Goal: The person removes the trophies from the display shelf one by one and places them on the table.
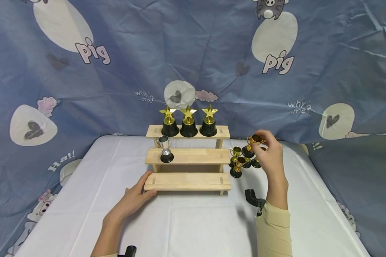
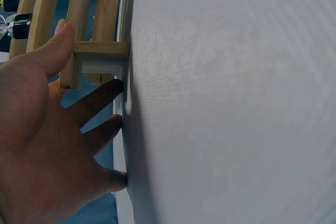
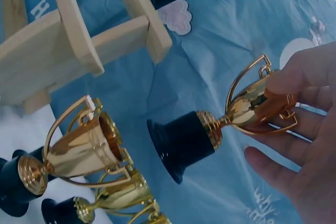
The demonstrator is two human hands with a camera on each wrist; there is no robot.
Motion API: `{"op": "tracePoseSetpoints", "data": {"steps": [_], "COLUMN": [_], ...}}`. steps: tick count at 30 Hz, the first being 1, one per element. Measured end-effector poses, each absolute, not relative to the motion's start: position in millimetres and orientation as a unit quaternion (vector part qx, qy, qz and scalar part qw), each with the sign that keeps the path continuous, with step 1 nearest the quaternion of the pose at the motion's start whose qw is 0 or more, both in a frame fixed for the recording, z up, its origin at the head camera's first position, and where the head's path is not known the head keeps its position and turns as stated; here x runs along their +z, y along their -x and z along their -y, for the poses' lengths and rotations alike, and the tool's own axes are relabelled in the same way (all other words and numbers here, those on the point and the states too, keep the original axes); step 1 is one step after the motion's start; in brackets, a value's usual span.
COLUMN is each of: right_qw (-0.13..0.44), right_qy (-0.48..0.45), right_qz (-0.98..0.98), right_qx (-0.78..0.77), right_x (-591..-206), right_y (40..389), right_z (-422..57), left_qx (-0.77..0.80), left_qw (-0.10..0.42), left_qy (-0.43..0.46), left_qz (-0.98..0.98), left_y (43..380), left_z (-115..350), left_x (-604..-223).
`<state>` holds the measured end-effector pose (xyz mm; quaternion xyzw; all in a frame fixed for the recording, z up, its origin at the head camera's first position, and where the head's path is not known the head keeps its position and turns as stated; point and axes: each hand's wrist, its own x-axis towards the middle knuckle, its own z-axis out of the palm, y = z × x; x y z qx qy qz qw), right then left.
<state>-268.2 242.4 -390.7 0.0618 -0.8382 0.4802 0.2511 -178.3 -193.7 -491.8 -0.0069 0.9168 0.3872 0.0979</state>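
Note:
My right hand pinches a gold trophy cup by its bowl, its black base lifted above several other gold trophy cups to the right of the shelf. A three-tier wooden shelf stands mid-table. At its lower left corner, my left hand holds the lowest tier, thumb at the front edge and fingers along the left end. The left wrist view shows the other fingers spread near the tabletop. A silver trophy cup stands upright at the left of the middle tier. Three star trophies line the top tier.
A white cloth covers the table. Behind and beside it hangs a blue patterned curtain, close to the shelf's back. A black wrist mount sits on the right forearm.

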Motion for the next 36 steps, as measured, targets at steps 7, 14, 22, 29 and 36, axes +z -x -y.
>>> {"op": "tracePoseSetpoints", "data": {"steps": [7,14,22,29,36], "right_qw": [0.238,0.204,0.215,0.133,0.055], "right_qy": [-0.043,-0.031,0.011,0.011,-0.034], "right_qz": [0.861,0.884,0.883,0.915,0.939], "right_qx": [0.448,0.419,0.417,0.38,0.338], "right_x": [-396.2,-398.4,-398.4,-402.2,-411.3], "right_y": [271.4,272.0,271.8,273.0,279.8], "right_z": [-245.8,-247.9,-255.7,-262.3,-265.3], "left_qx": [0.387,0.388,0.388,0.389,0.393], "left_qw": [0.097,0.096,0.096,0.094,0.096], "left_qy": [0.007,0.006,0.006,0.003,0.003], "left_qz": [-0.917,-0.917,-0.916,-0.916,-0.914], "left_y": [178.3,178.2,177.7,177.9,177.4], "left_z": [193.5,193.5,193.7,194.1,193.6], "left_x": [-490.8,-490.2,-491.1,-491.1,-490.8]}}
